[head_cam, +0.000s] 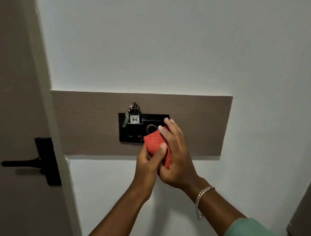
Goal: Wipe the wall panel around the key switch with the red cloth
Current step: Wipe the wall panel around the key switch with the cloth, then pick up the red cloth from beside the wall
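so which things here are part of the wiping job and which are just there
Part of the job:
- bunched red textured cloth, gripped by both the left hand and the right hand
- grey-brown wood-grain wall panel
- black key switch plate

Just there:
- key tag marked 406
- black lever door handle
- silver chain bracelet

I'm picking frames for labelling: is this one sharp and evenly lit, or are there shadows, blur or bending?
Head view: dim, soft light; the tag reads 406, so focus holds mid-frame; the door handle throws a faint shadow below it; the panel edges tilt and the door frame leans, a wide-angle effect; the cloth and both hands look only slightly soft; no glare.
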`<action>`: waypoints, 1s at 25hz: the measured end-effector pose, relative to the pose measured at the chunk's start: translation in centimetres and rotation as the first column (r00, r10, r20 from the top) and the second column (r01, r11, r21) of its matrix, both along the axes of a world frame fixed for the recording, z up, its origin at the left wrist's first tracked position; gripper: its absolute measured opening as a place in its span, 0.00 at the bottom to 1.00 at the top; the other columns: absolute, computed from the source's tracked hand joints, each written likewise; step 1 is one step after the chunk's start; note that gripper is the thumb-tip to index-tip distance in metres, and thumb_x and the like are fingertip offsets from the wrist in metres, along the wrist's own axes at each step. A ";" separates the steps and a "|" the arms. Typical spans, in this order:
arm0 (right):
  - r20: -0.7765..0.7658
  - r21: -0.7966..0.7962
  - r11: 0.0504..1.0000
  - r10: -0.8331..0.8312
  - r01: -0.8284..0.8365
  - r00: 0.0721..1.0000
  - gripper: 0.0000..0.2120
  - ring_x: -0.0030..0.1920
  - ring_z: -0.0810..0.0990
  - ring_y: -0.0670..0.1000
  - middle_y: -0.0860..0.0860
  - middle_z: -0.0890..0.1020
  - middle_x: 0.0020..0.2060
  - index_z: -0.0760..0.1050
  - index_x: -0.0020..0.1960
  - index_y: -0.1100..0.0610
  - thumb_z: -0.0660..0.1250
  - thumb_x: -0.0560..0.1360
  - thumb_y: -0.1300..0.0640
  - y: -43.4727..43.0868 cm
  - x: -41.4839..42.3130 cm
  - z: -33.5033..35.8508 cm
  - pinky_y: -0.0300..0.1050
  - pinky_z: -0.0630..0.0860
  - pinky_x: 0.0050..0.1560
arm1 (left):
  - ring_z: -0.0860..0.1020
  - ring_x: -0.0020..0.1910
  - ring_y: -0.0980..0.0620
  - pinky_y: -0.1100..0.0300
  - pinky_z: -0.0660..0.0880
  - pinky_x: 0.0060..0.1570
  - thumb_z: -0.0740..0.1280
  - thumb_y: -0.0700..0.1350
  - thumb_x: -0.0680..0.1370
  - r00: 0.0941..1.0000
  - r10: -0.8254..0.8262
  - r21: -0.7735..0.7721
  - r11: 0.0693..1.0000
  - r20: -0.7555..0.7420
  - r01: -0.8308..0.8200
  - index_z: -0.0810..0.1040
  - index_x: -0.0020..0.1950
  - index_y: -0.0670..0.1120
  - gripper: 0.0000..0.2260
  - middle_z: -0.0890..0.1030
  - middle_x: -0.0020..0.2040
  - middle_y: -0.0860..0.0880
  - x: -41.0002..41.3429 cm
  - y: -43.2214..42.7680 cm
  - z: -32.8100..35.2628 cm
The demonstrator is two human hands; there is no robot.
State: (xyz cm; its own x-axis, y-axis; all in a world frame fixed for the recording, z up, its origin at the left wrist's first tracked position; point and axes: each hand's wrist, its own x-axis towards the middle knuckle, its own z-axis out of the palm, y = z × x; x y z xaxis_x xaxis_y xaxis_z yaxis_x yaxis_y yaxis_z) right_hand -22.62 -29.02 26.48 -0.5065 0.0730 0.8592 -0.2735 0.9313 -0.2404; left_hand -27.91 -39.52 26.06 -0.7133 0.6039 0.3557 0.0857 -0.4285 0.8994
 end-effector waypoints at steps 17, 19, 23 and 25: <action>0.410 -0.756 0.338 -0.424 0.561 0.808 0.04 0.45 0.82 0.55 0.59 0.85 0.45 0.80 0.52 0.61 0.68 0.79 0.61 15.1 22.3 -10.7 0.50 0.80 0.49 | 0.82 0.56 0.41 0.40 0.81 0.55 0.69 0.33 0.76 0.837 -0.428 -0.343 0.773 0.340 0.534 0.67 0.71 0.44 0.25 0.80 0.61 0.42 13.8 18.5 -10.8; 0.522 -0.668 0.286 -0.479 0.687 0.706 0.08 0.40 0.78 0.51 0.60 0.83 0.39 0.80 0.47 0.61 0.63 0.81 0.60 18.6 26.2 -13.4 0.40 0.76 0.40 | 0.81 0.56 0.39 0.42 0.82 0.52 0.69 0.33 0.75 0.789 -0.443 -0.332 0.734 0.427 0.592 0.65 0.72 0.46 0.27 0.79 0.59 0.41 17.7 21.9 -13.3; 0.704 -0.486 0.140 -0.522 0.863 0.482 0.12 0.41 0.78 0.55 0.54 0.82 0.38 0.76 0.42 0.54 0.59 0.83 0.57 26.6 34.3 -19.9 0.40 0.71 0.42 | 0.81 0.58 0.40 0.52 0.83 0.48 0.65 0.39 0.79 0.617 -0.495 -0.279 0.595 0.611 0.754 0.70 0.71 0.43 0.20 0.80 0.61 0.39 25.8 29.1 -20.0; 0.787 -0.340 0.117 -0.508 0.933 0.351 0.11 0.48 0.81 0.62 0.62 0.84 0.48 0.77 0.52 0.60 0.58 0.83 0.56 30.4 37.6 -22.9 0.49 0.73 0.49 | 0.81 0.59 0.42 0.51 0.82 0.50 0.63 0.47 0.81 0.534 -0.447 -0.234 0.567 0.718 0.790 0.69 0.72 0.45 0.19 0.80 0.63 0.40 29.2 32.1 -23.1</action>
